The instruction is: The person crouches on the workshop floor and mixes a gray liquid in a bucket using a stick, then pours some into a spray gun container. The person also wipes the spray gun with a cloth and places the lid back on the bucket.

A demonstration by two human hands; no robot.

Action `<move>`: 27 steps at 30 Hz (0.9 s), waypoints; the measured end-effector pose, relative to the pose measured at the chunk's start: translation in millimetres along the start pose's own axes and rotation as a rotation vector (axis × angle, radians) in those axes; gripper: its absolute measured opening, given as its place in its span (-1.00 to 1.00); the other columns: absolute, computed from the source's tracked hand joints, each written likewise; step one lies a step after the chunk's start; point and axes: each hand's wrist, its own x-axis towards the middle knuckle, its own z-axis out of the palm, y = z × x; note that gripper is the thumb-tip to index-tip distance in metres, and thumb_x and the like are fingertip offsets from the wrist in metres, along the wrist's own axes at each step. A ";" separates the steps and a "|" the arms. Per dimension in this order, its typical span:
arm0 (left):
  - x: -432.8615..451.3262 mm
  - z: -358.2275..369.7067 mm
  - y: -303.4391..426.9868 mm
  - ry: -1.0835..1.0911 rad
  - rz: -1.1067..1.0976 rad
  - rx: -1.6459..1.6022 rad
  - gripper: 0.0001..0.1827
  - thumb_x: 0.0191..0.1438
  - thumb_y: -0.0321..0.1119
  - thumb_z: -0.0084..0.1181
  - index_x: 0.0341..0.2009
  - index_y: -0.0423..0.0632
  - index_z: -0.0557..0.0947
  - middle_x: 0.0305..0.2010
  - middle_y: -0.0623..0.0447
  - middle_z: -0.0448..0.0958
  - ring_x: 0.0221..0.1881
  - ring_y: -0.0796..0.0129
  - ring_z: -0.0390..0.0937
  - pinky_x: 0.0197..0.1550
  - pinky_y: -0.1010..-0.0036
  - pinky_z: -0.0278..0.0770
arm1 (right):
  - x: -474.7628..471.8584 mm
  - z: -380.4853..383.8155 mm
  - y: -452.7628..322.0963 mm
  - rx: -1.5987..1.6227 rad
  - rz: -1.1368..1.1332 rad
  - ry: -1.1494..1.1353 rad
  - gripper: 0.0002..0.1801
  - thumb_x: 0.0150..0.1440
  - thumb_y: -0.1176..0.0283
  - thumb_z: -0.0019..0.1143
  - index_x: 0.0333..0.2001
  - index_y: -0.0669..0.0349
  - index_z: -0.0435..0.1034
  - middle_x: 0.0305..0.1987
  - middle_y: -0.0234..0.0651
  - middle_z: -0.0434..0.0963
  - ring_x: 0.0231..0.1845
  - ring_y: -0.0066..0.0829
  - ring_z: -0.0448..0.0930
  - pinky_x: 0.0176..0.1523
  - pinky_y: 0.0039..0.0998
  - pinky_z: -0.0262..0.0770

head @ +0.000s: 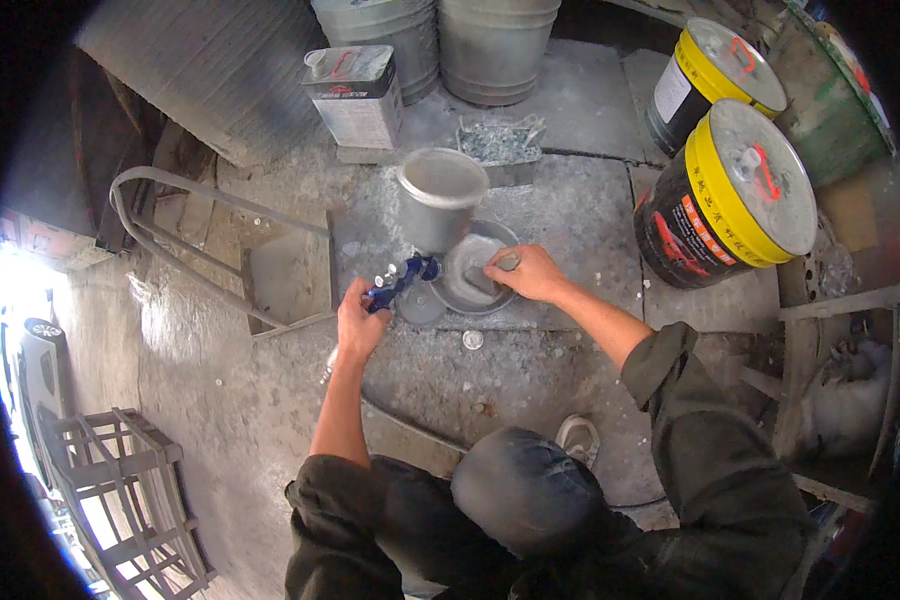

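Note:
My left hand (363, 321) grips the handle of a blue spray gun (401, 282), whose head points right towards a shallow metal basin (511, 234). Whitish grey residue or liquid lies in the basin. Over it, my right hand (531, 273) pinches a small greyish object (508, 261) between thumb and fingers; its kind is hard to make out. Behind the gun stands a grey, powder-coated bucket (444, 180), touching or overlapping the basin's far edge. A round grey lid or disc (420, 304) lies below the gun's head.
Paint drums with yellow bands (750, 187) stand at right. A rectangular solvent can (354, 97) and grey pails (499, 52) are at the back. On the left are a long-handled metal dustpan (289, 274) and a metal rack (124, 487). A hose (412, 426) crosses the floor near my knee.

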 end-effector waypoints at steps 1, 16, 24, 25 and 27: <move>0.9 0.9 2.7 -0.017 -0.074 -0.077 -0.66 -0.28 -0.63 0.16 -0.30 -0.15 0.49 -0.36 0.05 0.50 -0.39 0.36 0.48 -0.32 0.42 0.43 | 4.6 0.6 8.1 0.058 0.123 -0.041 -0.71 0.03 0.11 0.29 -0.34 0.07 0.64 -0.50 -0.22 0.64 -0.42 -0.19 0.66 -0.23 -0.31 0.55; 5.5 28.0 12.1 -0.274 -0.295 -0.483 -0.50 -0.17 -0.68 0.08 -0.03 -0.17 0.45 -0.16 -0.03 0.53 -0.46 0.38 0.48 -0.42 0.48 0.47 | 32.0 -30.6 -21.9 0.707 0.437 0.473 -0.74 0.02 0.35 0.21 -0.50 0.39 0.52 -0.65 -0.15 0.55 -0.72 -0.48 0.50 -0.63 -0.44 0.35; 7.4 48.0 37.6 -0.239 -0.393 -0.671 -0.65 0.09 -0.56 0.14 -0.03 -0.06 0.39 -0.23 0.05 0.52 -0.54 0.48 0.39 -0.53 0.49 0.41 | -25.0 21.9 3.4 -0.077 -0.102 0.258 -0.71 0.11 0.10 0.27 -0.33 0.09 0.59 -0.44 -0.05 0.61 -0.39 -0.01 0.63 -0.33 -0.16 0.50; 11.8 52.8 39.5 -0.267 -0.397 -0.652 -0.66 0.11 -0.55 0.14 -0.05 -0.05 0.38 -0.27 0.06 0.50 -0.55 0.49 0.38 -0.55 0.49 0.39 | -26.8 21.7 9.6 -0.085 -0.110 0.315 -0.72 0.11 0.11 0.26 -0.33 0.08 0.59 -0.44 -0.07 0.61 -0.40 -0.02 0.63 -0.33 -0.17 0.50; 13.0 56.7 38.0 -0.251 -0.406 -0.625 -0.71 0.15 -0.50 0.15 -0.08 -0.03 0.37 -0.34 0.09 0.46 -0.58 0.51 0.35 -0.58 0.50 0.36 | -31.3 25.5 10.5 -0.087 -0.126 0.416 -0.74 0.12 0.12 0.26 -0.33 0.07 0.58 -0.44 -0.12 0.61 -0.40 -0.05 0.62 -0.34 -0.18 0.50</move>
